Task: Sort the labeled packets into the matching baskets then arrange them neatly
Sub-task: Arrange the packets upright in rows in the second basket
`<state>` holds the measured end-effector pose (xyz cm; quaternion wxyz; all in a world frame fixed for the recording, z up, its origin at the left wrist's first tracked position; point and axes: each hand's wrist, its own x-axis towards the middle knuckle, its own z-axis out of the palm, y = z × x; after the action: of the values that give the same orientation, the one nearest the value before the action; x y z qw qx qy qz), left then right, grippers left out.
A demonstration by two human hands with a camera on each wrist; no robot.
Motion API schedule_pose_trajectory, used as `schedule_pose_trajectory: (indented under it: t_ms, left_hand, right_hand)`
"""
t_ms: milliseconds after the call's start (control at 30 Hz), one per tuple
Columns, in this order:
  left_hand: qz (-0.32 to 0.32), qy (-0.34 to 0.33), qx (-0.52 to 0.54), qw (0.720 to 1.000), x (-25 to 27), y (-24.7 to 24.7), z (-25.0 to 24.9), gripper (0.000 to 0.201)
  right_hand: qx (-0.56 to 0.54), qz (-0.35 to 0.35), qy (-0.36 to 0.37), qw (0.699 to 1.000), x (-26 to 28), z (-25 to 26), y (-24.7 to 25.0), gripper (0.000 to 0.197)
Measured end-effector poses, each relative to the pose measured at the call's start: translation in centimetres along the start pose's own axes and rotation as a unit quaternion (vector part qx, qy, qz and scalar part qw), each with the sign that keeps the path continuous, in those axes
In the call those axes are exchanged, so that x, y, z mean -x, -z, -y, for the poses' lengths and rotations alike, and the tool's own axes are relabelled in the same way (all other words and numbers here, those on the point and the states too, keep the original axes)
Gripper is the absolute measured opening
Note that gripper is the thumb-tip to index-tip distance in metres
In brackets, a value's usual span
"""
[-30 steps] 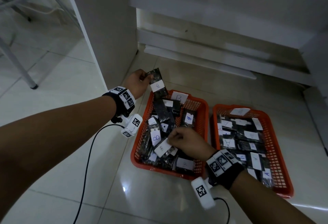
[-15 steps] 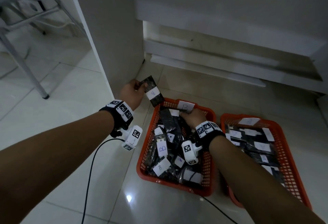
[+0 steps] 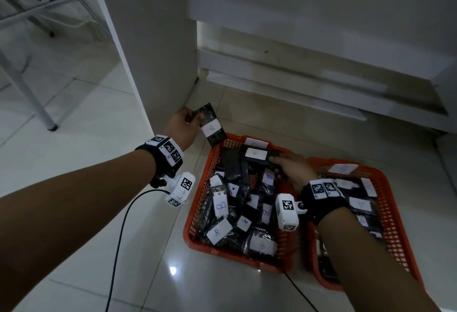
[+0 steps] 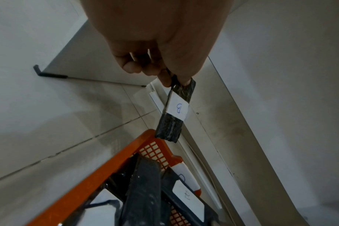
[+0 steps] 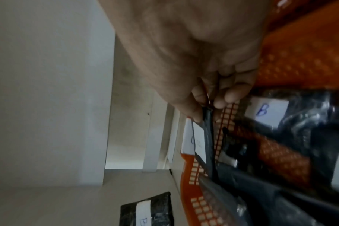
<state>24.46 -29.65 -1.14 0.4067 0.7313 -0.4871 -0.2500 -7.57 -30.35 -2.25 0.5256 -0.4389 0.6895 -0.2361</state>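
arranging step in the b basket (image 3: 197,203): left hand (image 3: 181,128) pinches a b packet (image 3: 210,125) above its corner, right hand (image 3: 291,167) pinches another packet (image 3: 257,156) at the far end, next laying both flat

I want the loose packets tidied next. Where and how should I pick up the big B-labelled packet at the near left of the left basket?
Probably pinch the B-labelled packet by its upper left edge, coming straight down from above. It lies flat and tilted on top of the pile in the left basket, its white label up, so the edge looks free. The near basket wall would hamper a low approach.
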Motion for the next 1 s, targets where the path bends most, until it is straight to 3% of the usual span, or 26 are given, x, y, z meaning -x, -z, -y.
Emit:
schedule_pose_trajectory:
  t_ms: [133, 267, 333, 400, 533, 700, 833, 900, 1000]
  left_hand:
    - [0.021, -0.016, 0.013, 1.000, -0.2, -2.0, -0.9, 0.028]
    - [0.031, -0.029, 0.011, 0.999, 0.3, -3.7, -2.3, 0.025]
    - [0.036, -0.035, 0.002, 0.999, 0.5, -4.2, -2.7, 0.027]
    - [0.036, -0.035, 0.016, 0.999, 0.5, -4.5, -2.7, 0.028]
    - [0.032, -0.031, 0.012, 0.999, 0.6, -4.2, -2.5, 0.027]
    - [0.027, -0.031, 0.030, 0.999, 0.3, -3.7, -1.7, 0.028]
    - [0.028, -0.039, 0.020, 0.999, 0.5, -3.5, -1.9, 0.027]
    - [0.029, -0.042, 0.016, 0.999, 0.6, -3.5, -2.0, 0.026]
    - [0.027, -0.045, 0.013, 0.999, 0.6, -3.4, -2.2, 0.025]
  right_hand:
    - [0.047, -0.034, 0.076, 0.995, 1.8, 0.0, 3.1, 0.020]
    - [0.103, -0.065, 0.076, 0.990, 3.0, 0.1, 4.1, 0.024]
    - [0.120, -0.060, 0.060, 0.989, 3.8, 0.1, 3.7, 0.030]
    - [0.108, -0.040, 0.041, 0.993, 4.5, -0.2, 2.8, 0.024]
    - [0.008, -0.016, -0.019, 1.000, 5.1, -1.6, 1.1, 0.015]
    - [-0.030, 0.036, -0.090, 0.995, 4.8, -3.1, -0.7, 0.014]
    - [0.050, 0.027, -0.074, 0.996, 3.8, -3.6, -1.4, 0.013]
    - [0.155, 0.002, -0.022, 0.988, 3.7, -3.3, -1.5, 0.008]
    - [0.334, -0.019, 0.069, 0.940, 3.7, -2.8, -1.2, 0.008]
